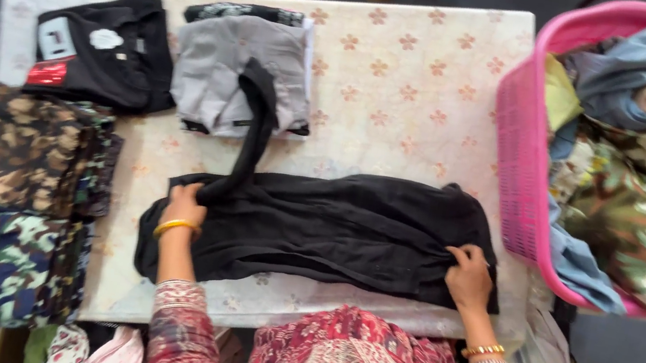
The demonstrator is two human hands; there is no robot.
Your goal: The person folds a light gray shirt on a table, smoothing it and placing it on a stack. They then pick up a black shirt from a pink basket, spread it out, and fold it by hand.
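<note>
Two hands – left hand, right hand – each gripping one black garment

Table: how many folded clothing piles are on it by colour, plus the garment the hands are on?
Black pile: 1
Grey pile: 1
Brown camouflage pile: 1
Blue-green camouflage pile: 1
Black garment, with the left hand and right hand on it: 1
Total: 5

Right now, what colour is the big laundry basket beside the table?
The basket is bright pink, seen clearly in the head view.
</note>
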